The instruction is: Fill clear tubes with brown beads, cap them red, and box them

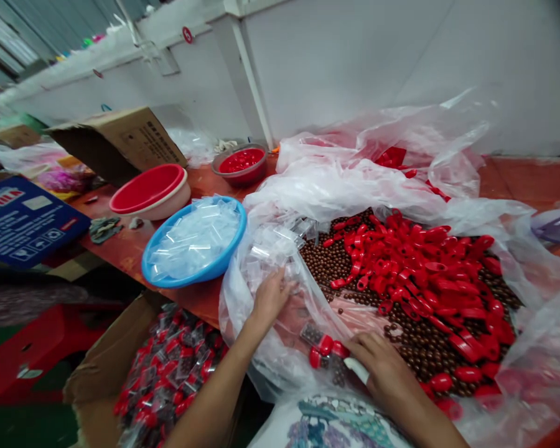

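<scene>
My left hand [270, 298] reaches into a heap of small clear plastic containers [266, 249] at the left side of a plastic sheet; its fingers are slightly bent and apart, and I see nothing held. My right hand [378, 361] is curled at the near edge of the sheet, with a white covering on what looks like its thumb. Its fingertips close on a small red-capped jar [340, 350] with brown balls inside. Similar jars [313, 336] lie right beside it. Past that hand spread loose brown balls [326, 264] and a pile of red plastic caps [415, 267].
A blue basin [238, 242] of clear pieces stands left, near red and white basins [186, 190] and a grey bowl [214, 168] of red parts. Below the table edge, a cardboard box [91, 386] holds many filled jars. A red stool [32, 354] stands lower left.
</scene>
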`<state>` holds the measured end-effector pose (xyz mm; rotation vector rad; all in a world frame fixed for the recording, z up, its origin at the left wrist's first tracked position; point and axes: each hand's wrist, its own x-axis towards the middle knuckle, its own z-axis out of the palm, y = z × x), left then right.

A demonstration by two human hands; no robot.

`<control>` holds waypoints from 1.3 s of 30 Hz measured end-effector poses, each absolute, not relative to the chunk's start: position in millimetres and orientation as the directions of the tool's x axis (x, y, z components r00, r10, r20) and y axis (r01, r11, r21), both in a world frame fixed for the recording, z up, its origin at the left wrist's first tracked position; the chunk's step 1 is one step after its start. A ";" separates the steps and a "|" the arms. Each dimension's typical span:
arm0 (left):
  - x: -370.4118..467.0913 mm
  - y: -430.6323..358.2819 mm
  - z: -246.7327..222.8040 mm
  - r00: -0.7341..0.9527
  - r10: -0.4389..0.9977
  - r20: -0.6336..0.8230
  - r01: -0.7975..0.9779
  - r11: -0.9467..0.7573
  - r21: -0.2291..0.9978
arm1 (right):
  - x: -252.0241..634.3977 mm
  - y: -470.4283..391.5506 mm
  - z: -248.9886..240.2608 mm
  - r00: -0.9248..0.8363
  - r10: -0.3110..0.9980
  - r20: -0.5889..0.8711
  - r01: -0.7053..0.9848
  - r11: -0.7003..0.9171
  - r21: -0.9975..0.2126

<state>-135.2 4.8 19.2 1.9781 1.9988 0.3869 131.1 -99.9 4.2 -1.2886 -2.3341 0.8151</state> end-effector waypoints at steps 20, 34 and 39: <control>-104.5 16.6 37.1 -0.235 0.968 -0.086 0.907 0.250 0.340 | 179.7 -53.8 10.1 -0.222 0.958 0.182 0.928 0.265 -0.263; -49.6 -8.4 60.1 0.306 0.932 -0.196 0.875 -0.195 0.442 | 213.4 -78.2 27.2 0.550 0.828 0.107 0.278 -0.061 -0.959; -34.1 -6.2 55.1 0.503 0.835 -0.223 0.729 -0.271 0.629 | 219.7 -101.3 25.8 0.586 0.810 0.000 0.170 -0.123 -0.978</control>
